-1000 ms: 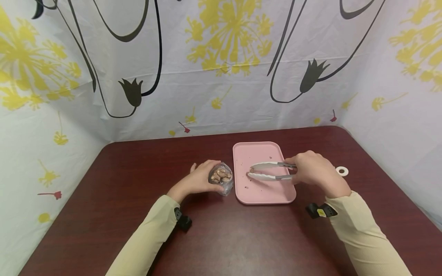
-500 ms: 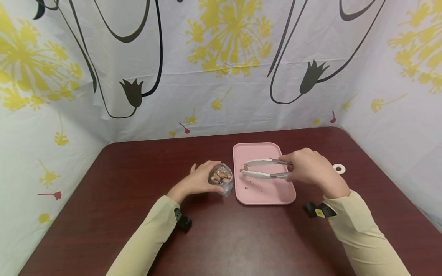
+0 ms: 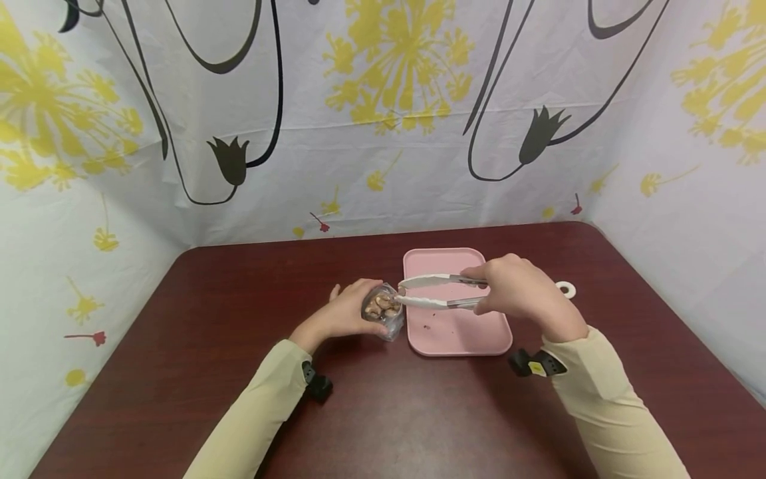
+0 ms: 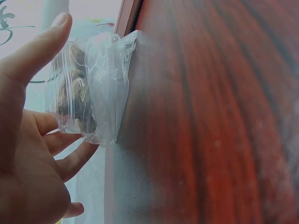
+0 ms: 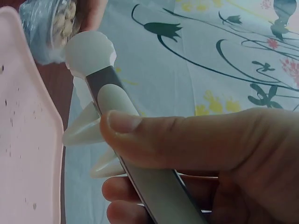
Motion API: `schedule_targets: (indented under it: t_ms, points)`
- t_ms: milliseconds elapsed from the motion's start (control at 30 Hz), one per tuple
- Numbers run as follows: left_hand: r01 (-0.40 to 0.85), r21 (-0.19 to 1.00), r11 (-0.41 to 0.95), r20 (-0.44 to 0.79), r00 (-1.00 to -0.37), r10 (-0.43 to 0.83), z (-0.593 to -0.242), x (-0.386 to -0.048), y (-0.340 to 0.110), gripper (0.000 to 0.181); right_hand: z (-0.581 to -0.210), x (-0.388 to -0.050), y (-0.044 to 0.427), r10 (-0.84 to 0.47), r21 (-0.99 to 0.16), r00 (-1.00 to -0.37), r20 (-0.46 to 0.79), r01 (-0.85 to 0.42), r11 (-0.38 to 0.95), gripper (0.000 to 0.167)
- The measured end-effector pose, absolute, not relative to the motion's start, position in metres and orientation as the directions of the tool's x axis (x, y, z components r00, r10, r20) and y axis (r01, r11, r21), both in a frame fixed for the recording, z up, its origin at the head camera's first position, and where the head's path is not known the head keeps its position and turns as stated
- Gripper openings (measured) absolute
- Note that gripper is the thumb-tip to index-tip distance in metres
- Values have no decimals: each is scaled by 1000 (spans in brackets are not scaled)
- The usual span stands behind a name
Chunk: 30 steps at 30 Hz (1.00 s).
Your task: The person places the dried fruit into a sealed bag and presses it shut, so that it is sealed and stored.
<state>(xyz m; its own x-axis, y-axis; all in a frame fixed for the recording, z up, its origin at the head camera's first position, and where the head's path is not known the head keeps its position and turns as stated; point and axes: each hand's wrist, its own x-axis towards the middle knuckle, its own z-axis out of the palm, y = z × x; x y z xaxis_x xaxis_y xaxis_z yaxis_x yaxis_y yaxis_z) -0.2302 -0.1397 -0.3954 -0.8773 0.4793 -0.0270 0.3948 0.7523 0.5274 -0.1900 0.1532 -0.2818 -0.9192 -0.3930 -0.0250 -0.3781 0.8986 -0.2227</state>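
My left hand [image 3: 342,311] curls round a clear plastic container [image 3: 392,327] filled with brown lumpy pieces [image 3: 382,305]. In the left wrist view the thumb lies above the crinkled container [image 4: 105,88] and the fingers [image 4: 77,158] below it. White-tipped metal tongs [image 3: 431,303] are held in my right hand [image 3: 523,293], their tips over the container's right rim, slightly apart; a small piece between them is hard to make out. The right wrist view shows my thumb [image 5: 177,137] pressing along the tongs' arm [image 5: 154,186], with the container [image 5: 44,30] beyond the tips.
A pink tray [image 3: 461,339] with small dark crumbs lies right of the container, partly under the tongs. Behind my right hand a white ring [image 3: 565,289] sits on the dark red table [image 3: 269,279]. Patterned white sheeting [image 3: 335,153] stands along the table's back and sides.
My right hand has carried the tongs left, from over the tray to the container's rim. More of the white ring is now covered by that hand. My left hand and the container have stayed put.
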Motion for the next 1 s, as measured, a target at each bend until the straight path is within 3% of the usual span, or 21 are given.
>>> schedule_targets:
  t_ms: [1000]
  points:
    - [406,538,739,-18,-871,491,-398,-231,-141,99,-289,-193,124,-454,-203,-889,-67,-433,878,37]
